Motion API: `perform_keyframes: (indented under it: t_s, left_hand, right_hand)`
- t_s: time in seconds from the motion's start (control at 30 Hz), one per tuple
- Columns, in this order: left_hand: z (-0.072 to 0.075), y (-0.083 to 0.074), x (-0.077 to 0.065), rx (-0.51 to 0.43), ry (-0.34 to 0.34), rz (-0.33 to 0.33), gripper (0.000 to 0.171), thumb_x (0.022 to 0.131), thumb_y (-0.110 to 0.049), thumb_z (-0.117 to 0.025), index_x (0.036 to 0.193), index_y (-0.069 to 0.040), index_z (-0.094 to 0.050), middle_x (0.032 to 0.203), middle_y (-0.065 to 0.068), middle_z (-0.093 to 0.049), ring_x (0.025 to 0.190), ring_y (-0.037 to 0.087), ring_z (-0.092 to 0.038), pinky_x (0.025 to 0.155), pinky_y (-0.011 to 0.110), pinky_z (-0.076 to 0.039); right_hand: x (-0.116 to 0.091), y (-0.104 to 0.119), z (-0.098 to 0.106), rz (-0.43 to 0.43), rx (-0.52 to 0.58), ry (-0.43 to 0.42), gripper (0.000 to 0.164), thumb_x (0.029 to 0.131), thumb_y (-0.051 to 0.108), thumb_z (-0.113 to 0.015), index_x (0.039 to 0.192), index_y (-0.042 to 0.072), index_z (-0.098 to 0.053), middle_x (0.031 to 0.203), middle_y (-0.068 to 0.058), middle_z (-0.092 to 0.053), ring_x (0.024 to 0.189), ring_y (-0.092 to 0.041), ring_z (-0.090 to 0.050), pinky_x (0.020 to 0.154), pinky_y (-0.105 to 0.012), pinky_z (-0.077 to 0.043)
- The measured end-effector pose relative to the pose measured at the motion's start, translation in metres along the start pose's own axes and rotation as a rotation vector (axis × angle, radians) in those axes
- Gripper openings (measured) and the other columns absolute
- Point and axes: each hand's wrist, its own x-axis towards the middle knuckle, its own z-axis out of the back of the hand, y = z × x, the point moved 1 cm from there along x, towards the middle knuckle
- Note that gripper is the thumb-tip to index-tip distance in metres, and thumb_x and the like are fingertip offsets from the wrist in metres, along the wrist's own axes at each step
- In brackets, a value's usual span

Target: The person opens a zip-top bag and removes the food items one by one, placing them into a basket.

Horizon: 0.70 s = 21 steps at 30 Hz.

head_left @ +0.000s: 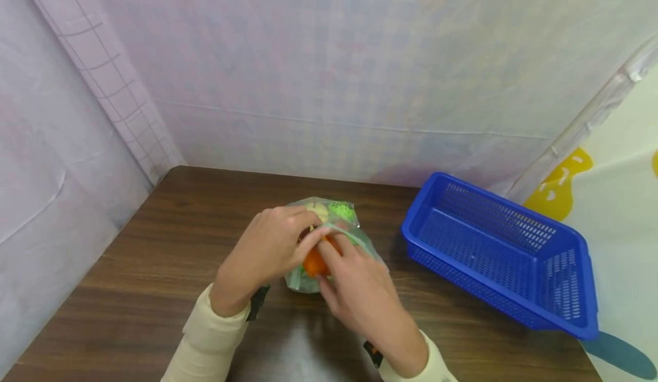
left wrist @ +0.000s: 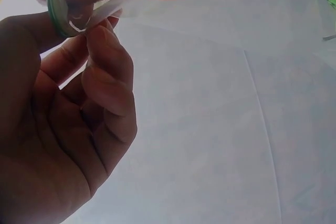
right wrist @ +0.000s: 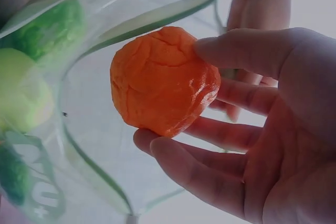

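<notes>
A clear zip bag (head_left: 303, 284) with a green-edged mouth stands in front of me, opening towards my hands. Inside it are a pale yellow-green round piece (right wrist: 23, 90) and bumpy green pieces (right wrist: 50, 30). My right hand (head_left: 360, 285) holds a lumpy orange ball (right wrist: 164, 82) between thumb and fingers at the bag's open mouth; its exact kind is unclear. On the other side, my left hand (head_left: 267, 242) pinches the bag's rim between thumb and fingertips. Both hands partly cover the bag in the head view.
A blue perforated plastic basket (head_left: 493, 290) stands at the right of the brown wooden table (head_left: 169, 245). Pale sheets (head_left: 334, 73) hang behind and at the left. A flat blue-grey shape (head_left: 619, 353) shows below the basket's right corner.
</notes>
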Motion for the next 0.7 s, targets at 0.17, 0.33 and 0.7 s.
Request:
perform_keyframes:
  t_s: [0.17, 0.33, 0.7]
  left_hand:
    - [0.000, 0.000, 0.000, -0.010, 0.006, 0.007, 0.016, 0.097, -0.025, -0.068, 0.088, -0.013, -0.073, 0.077, -0.005, -0.067, 0.061, 0.008, -0.055, 0.058, 0.026, -0.049]
    - [0.000, 0.000, -0.001, -0.015, 0.019, 0.012, 0.017, 0.097, -0.026, -0.068, 0.086, -0.013, -0.072, 0.074, -0.006, -0.064, 0.059, 0.006, -0.051, 0.056, 0.023, -0.047]
    - [0.001, 0.000, 0.000, -0.011, 0.033, 0.007, 0.017, 0.096, -0.026, -0.069, 0.086, -0.012, -0.071, 0.072, -0.006, -0.062, 0.056, 0.005, -0.047, 0.054, 0.019, -0.044]
  right_hand:
    - [-0.005, 0.003, 0.012, 0.005, 0.044, 0.001, 0.055, 0.083, 0.030, -0.078, 0.133, 0.021, -0.059, 0.130, 0.001, -0.061, 0.093, -0.018, -0.069, 0.058, -0.032, -0.056]
    - [-0.011, 0.005, 0.023, 0.008, 0.084, 0.014, 0.051, 0.084, 0.033, -0.076, 0.131, 0.023, -0.060, 0.131, 0.002, -0.061, 0.096, -0.017, -0.069, 0.056, -0.031, -0.054]
    - [-0.026, 0.003, 0.055, 0.033, 0.219, -0.056, 0.049, 0.081, 0.029, -0.080, 0.126, 0.020, -0.063, 0.133, 0.000, -0.062, 0.091, -0.011, -0.069, 0.061, -0.027, -0.055]
